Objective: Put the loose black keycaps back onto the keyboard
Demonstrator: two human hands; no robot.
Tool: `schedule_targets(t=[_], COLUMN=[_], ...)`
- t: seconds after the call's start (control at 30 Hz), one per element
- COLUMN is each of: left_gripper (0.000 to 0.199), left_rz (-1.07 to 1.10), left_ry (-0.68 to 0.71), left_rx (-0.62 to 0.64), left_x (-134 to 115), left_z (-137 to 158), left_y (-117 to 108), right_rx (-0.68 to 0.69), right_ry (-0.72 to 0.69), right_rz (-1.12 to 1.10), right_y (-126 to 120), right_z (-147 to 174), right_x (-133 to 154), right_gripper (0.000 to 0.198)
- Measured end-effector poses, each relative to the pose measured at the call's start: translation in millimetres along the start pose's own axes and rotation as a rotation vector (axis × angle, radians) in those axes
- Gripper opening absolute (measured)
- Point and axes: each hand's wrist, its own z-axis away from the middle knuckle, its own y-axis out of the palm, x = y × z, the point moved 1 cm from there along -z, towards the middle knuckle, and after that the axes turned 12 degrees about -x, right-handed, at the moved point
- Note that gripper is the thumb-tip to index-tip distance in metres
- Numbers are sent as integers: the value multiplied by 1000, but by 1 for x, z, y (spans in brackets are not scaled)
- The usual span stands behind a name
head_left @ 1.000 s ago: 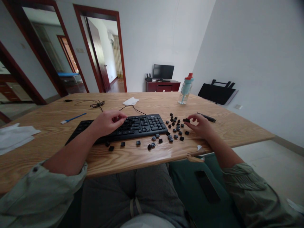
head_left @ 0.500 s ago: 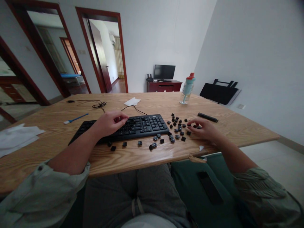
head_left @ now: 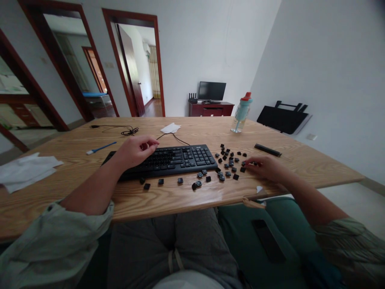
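Left hand: the left hand [head_left: 136, 149] hovered over the left half of the keyboard [head_left: 168, 160], centre of the frame, fingers curled in; whether that grip pinched anything, I could not tell.
Right hand: the right hand [head_left: 266, 167] lay low on the desk [head_left: 75, 168] at right of centre, fingertips [head_left: 247, 163] touching the right edge of the loose keycaps [head_left: 228, 162]; the grip looked half closed, and I could not tell if a cap sat in it.
Keyboard: one, black, lying flat across the middle of the desk, its cable [head_left: 174, 138] running away toward the far edge.
Keycaps, cluster: roughly twenty black caps scattered just right of the keyboard, between it and the right hand; too small for an exact count.
Keycaps, front row: about seven more [head_left: 180, 181] strung along the desk just below the keyboard's near edge.
Brush: one blue-handled brush [head_left: 100, 148], left of the keyboard.
Tissues: one crumpled sheet [head_left: 170, 128] beyond the keyboard, one paper pile [head_left: 27, 170] at far left.
Bottle: one teal bottle [head_left: 241, 112] with a red cap, upright, upper right.
Black bar: one slim black bar [head_left: 267, 150], right, beyond the hand.
Phone: one dark phone [head_left: 266, 241] on the green cushion [head_left: 240, 224], lower right.
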Motion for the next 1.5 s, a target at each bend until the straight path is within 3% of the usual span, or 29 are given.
schedule_targets(t=[0.17,0.37,0.47,0.57,0.83,0.97,1.2,1.5], left_gripper=[43,45,45,44,43,44,44,44], left_rz=[-3,13,30,27,-35,-34,-42,-44], left_ry=[-18,-48,-52,-48,-40,-36,-50,-40], left_rx=[4,-6,4,10,24,28,32,44], left_x=[1,1,1,1,4,2,1,3], left_z=[0,1,1,1,2,1,1,0], left_y=[0,1,1,2,2,1,2,4], right_rx=[-10,-196,-93,-12,-78,-33,13,36], right_ry=[-1,101,143,98,76,76,167,265], right_rz=[-61,49,140,159,149,108,-59,-25], right_y=[-2,-22,-22,-15,-6,-6,-14,-19], right_z=[6,-4,-10,-14,-17,-14,-13,-9], right_x=[-3,-30,-35,-30,-13,-12,-28,-40], right_gripper=[37,48,49,45,36,38,55,53])
